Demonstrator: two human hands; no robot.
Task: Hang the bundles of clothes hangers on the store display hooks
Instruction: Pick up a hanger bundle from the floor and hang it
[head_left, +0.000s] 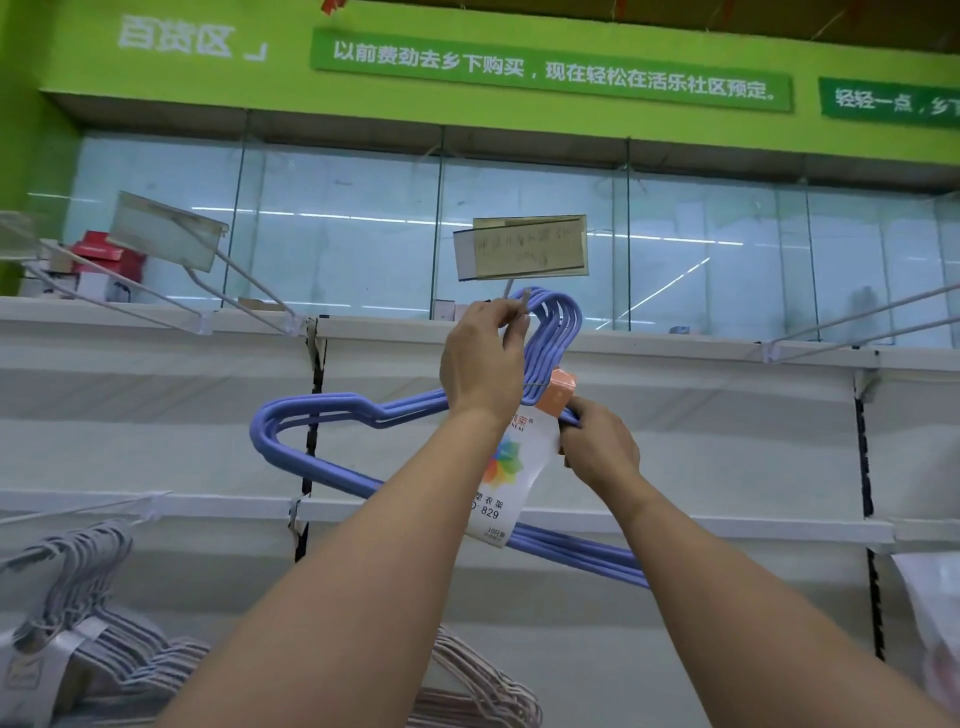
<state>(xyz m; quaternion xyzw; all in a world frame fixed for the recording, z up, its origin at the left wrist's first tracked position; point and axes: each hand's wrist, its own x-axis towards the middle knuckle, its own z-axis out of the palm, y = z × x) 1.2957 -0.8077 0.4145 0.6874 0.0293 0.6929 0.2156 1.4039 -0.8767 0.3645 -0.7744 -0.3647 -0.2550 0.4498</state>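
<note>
A bundle of blue plastic-coated clothes hangers (332, 415) is held up in front of the white shelving wall (675, 415), its hook ends raised to just below a clear price-tag holder (522, 249) at the tip of a white wire display hook (506, 291). The rod of that hook is mostly hidden behind the tag holder and the hand. The left hand (480, 364) has its fingers curled, pinching a small pale piece at the top of the hanger hooks; what it is cannot be made out. The right hand (600, 449) is clamped around the bundle's necks beside a white paper label with an orange top (511, 467), whose print is partly covered by the left wrist. The bundle's right end is hidden behind the right forearm. At the near left, a bundle of grey hangers (83, 623) hangs from a lower hook, cut off by the frame edge. Pale pink hangers (483, 691) show at the bottom, partly hidden by the left forearm. The handwriting on the price tag is too blurred to read.
</note>
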